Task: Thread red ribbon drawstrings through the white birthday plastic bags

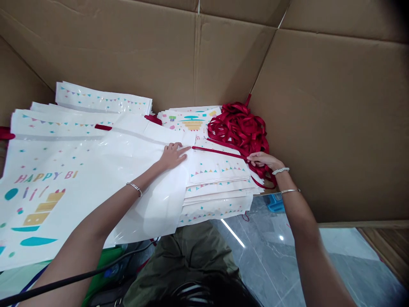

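Note:
My left hand [174,157] lies on a white plastic bag [156,192], fingers apart, its index fingertip beside the bag's edge where a red ribbon [220,152] comes out. The other end of this taut strand is pinched in my right hand [263,159], in front of a tangled heap of red ribbon [238,128]. Beneath the strand lies a stack of white printed bags [217,177] with bunting patterns. Further left, a bag printed "HAPPY BI" and a cake [46,209] has a short piece of red ribbon [103,127] showing near its top band.
Tall cardboard walls [153,51] stand behind and to the right. More printed bags [102,100] are piled at the back left. A black cable [96,273] crosses the lower left. Below are the grey tiled floor [262,251] and a blue plastic object [275,203].

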`<state>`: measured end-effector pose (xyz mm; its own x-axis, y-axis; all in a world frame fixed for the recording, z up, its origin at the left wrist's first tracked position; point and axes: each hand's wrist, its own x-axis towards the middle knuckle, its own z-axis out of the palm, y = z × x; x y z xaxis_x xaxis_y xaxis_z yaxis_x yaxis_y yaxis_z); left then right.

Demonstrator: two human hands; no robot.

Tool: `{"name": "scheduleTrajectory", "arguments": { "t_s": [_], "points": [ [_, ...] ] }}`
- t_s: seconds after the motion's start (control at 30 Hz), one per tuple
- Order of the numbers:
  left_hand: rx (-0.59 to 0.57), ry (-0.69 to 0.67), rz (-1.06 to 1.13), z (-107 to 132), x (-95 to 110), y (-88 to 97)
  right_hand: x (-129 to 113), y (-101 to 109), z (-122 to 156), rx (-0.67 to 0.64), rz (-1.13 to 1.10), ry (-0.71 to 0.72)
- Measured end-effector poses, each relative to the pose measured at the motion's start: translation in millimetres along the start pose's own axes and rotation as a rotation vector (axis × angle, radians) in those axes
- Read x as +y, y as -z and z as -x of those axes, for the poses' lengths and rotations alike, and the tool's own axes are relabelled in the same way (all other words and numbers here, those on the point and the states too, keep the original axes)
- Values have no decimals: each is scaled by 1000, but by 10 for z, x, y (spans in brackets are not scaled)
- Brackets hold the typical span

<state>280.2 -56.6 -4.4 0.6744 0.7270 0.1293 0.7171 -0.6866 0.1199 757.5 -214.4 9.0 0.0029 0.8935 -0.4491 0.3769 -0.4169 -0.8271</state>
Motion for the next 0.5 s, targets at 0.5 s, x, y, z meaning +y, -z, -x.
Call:
{"name": "scheduleTrajectory", "arguments": {
  "t_s": [0.5],
  "points": [
    [21, -29, 102, 3, -9, -6, -656, -472, -385, -54, 32, 96]
  ]
}}
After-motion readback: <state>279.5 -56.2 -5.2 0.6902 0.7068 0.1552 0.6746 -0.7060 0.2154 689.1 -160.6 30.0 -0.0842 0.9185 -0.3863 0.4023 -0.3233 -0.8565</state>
